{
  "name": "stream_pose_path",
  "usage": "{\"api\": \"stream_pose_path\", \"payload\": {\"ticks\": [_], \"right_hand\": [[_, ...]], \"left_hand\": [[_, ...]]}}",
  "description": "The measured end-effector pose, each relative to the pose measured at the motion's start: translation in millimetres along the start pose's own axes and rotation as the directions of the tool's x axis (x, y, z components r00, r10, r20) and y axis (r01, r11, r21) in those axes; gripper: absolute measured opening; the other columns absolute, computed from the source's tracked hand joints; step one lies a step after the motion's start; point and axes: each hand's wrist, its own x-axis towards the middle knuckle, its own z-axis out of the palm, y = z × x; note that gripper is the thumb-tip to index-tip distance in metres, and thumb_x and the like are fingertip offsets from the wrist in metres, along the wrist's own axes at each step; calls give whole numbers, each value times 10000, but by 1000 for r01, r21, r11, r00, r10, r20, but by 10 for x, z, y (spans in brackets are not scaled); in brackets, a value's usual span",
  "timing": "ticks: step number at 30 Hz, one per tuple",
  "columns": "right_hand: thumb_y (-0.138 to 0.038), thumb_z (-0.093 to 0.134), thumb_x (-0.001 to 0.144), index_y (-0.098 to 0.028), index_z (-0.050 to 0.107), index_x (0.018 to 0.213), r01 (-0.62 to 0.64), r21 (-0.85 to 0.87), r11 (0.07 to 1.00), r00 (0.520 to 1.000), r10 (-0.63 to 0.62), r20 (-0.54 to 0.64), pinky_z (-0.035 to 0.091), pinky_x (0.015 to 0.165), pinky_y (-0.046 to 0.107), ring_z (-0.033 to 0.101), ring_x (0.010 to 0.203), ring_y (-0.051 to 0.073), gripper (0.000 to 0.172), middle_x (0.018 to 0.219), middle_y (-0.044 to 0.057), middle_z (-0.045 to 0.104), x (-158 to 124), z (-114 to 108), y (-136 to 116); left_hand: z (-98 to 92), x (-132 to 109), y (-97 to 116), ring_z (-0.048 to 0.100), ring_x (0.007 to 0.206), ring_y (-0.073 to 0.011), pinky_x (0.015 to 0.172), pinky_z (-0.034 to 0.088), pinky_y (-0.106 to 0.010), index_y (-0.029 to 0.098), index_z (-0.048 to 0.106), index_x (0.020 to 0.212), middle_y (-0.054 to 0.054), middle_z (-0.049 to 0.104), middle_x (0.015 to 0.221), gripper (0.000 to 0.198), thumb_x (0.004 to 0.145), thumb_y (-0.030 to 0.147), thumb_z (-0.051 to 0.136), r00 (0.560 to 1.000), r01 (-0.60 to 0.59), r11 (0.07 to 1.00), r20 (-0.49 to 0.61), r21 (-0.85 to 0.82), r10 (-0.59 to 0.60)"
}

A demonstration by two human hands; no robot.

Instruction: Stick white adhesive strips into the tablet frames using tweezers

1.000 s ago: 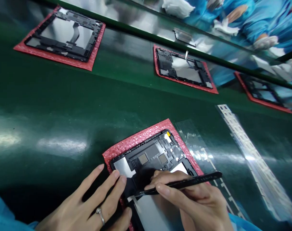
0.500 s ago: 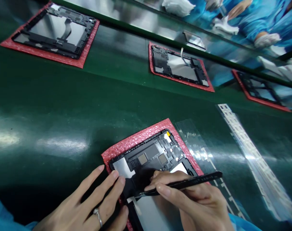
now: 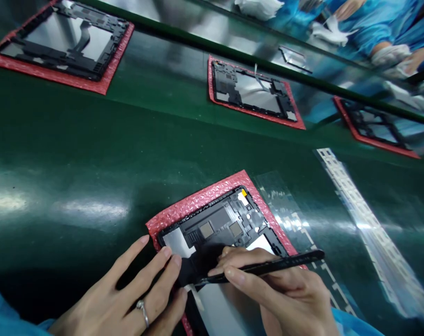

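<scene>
Right hand: the right hand (image 3: 288, 289) is closed around black tweezers (image 3: 281, 266), thumb and fingers pinching them like a pen.
Tweezer tip: points left from the grip, low over the tablet, just beside a pale tab (image 3: 198, 298); whether the tip's prongs meet or touch the tab, I cannot tell.
Tablet: the opened tablet (image 3: 218, 217) lies directly beneath the grip, inner parts facing up, tilted across the view, its lower part cut off by the frame.
Yellow patch: the yellow patch (image 3: 244, 192) sits at the tablet's far corner, ahead of the grip.
Bubble sheet: the pink bubble sheet (image 3: 201, 200) is under the tablet, its border showing ahead of the grip.
Left hand: the left hand (image 3: 128, 298), left of the grip, has its fingers spread, fingertips at the tablet's left edge, gripping nothing; it wears a ring (image 3: 142, 308).
Clear strip: the clear strip (image 3: 369, 224) lies on the green table (image 3: 128, 140), right of the grip.
Other tablets: three, well ahead of the grip, on pink sheets.
Co-worker: a gloved hand (image 3: 390, 55), far ahead and right.
</scene>
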Motion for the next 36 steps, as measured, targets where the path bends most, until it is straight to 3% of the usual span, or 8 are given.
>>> {"api": "stream_pose_path", "payload": {"ticks": [6, 30, 36], "right_hand": [[-134, 611, 689, -243, 680, 701, 27, 22, 999, 1000, -27, -6, 458, 580, 253, 606, 643, 161, 130, 660, -6, 671, -3, 22, -18], [-104, 594, 687, -243, 689, 675, 81, 17, 997, 996, -81, -41, 450, 555, 281, 584, 585, 165, 168, 597, -4, 639, 16, 41, -34], [-109, 600, 686, -244, 692, 690, 105, -19, 994, 994, -105, -25, 462, 540, 278, 600, 605, 175, 163, 622, 4, 657, 11, 34, -32]], "left_hand": [[11, 1, -9, 333, 1170, -297, 998, 169, -524, 175, 502, 1104, -102, 505, 1139, 393, 733, 298, 542, 998, -39, 998, 42, 41, 37], [20, 31, 4, 398, 1122, -277, 994, 187, -504, 184, 507, 1089, -79, 550, 1096, 409, 718, 350, 557, 996, -76, 993, 54, 86, 72], [-2, 103, 2, 456, 1043, -247, 1007, 95, -504, 183, 478, 1125, -59, 552, 1089, 425, 745, 367, 518, 993, -77, 989, 99, 125, 65]]}}
